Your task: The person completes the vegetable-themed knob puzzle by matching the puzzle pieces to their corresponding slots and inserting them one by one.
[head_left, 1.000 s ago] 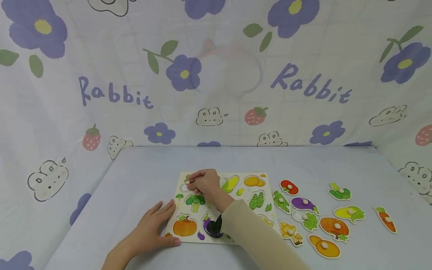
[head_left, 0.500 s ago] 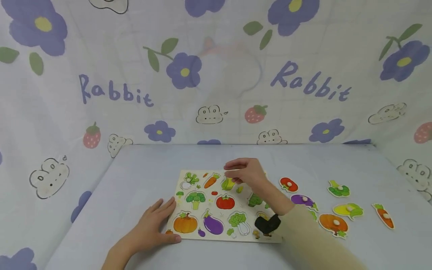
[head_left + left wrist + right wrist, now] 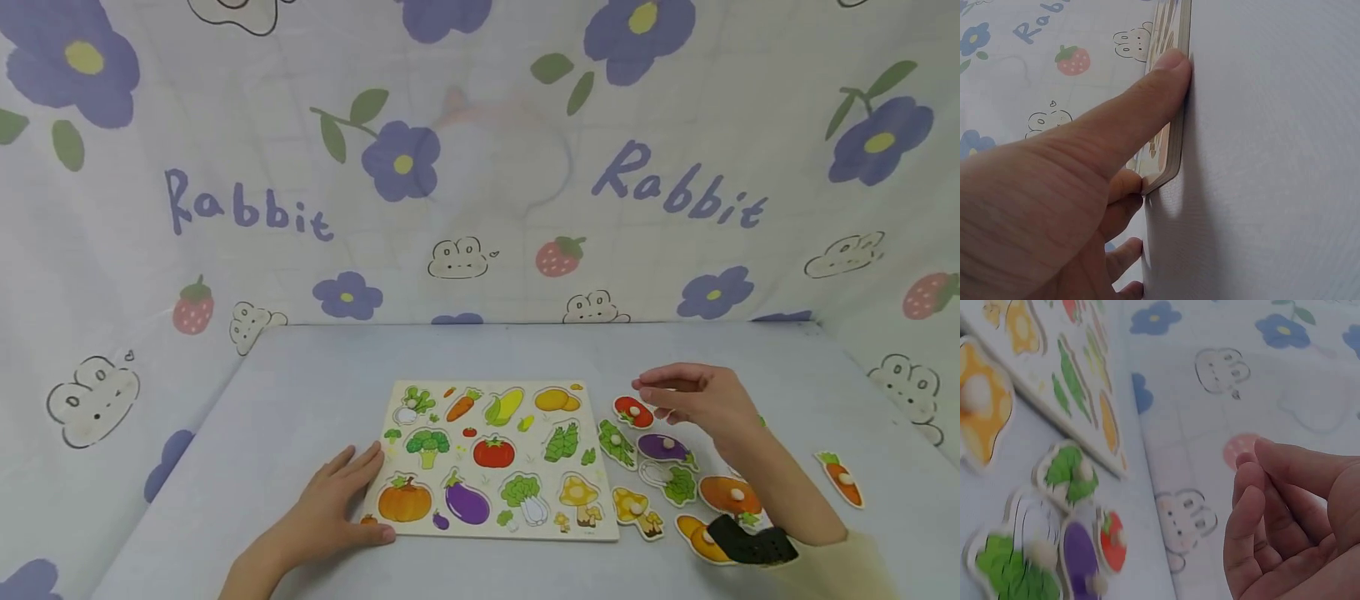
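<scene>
My left hand (image 3: pixel 330 512) steadies the wooden vegetable puzzle board (image 3: pixel 517 533) at its front left corner. In the left wrist view its thumb (image 3: pixel 1147 94) lies along the board's front edge, while the other fingers stay at the left side. A radish piece (image 3: pixel 414 403) with a knob sits in the board's upper left recess. Right of the board, my right hand (image 3: pixel 708 404) hovers over the loose pieces, fingers loosely bent and holding nothing. Closest to its fingertips lies the tomato piece (image 3: pixel 633 412), with the eggplant piece (image 3: pixel 666 448) just below.
More knobbed pieces lie to the right: asparagus-like green (image 3: pixel 617 443), cabbage (image 3: pixel 678 485), mushroom (image 3: pixel 637 512), pumpkin (image 3: pixel 723 495), potato (image 3: pixel 693 533) and carrot (image 3: pixel 840 479). My right forearm covers others. A printed cloth (image 3: pixel 510 167) hangs behind the table.
The right hand has left the radish piece in the board's upper left recess and swung right, across the board, to above the loose pieces. The left hand stays at the corner.
</scene>
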A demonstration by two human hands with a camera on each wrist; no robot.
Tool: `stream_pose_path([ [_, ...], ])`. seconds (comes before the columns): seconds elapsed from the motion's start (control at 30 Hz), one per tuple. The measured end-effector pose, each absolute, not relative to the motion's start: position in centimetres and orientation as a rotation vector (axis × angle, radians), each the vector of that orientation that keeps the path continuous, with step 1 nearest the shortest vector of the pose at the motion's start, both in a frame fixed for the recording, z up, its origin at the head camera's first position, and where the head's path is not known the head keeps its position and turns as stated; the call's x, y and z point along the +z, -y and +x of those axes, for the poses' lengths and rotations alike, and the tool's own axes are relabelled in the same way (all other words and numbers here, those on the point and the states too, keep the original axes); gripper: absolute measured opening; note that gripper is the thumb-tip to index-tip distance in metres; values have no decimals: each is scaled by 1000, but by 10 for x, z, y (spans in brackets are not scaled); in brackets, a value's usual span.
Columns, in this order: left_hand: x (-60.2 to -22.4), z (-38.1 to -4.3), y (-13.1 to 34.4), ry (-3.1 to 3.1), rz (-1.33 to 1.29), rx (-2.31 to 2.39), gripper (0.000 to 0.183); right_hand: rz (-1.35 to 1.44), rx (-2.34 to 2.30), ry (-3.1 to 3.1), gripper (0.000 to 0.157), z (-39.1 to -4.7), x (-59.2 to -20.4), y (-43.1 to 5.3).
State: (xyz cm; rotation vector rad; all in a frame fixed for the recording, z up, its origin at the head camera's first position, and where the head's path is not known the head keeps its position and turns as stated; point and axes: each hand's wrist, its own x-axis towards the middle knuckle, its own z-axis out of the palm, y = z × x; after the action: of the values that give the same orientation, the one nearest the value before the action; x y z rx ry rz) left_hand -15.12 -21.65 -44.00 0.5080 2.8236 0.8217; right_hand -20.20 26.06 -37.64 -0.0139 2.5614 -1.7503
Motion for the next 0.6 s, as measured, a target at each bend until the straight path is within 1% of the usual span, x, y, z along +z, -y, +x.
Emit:
stream_pose_path([
  [0.2,-438,-151,218,-2812,496,832,103,55,-1656,-2651,47,-180,-383,-296],
  [0.33,-442,-150,215,-2808,497,855,102,102,-1524,-2742,50,-167,-384,-333],
  [0.47,-448,-149,207,-2791,501,879,103,186,-1284,-2824,55,-159,-391,-394],
  [0.6,-451,-150,198,-2778,523,891,103,227,-1020,-2909,56,-154,-419,-468],
])
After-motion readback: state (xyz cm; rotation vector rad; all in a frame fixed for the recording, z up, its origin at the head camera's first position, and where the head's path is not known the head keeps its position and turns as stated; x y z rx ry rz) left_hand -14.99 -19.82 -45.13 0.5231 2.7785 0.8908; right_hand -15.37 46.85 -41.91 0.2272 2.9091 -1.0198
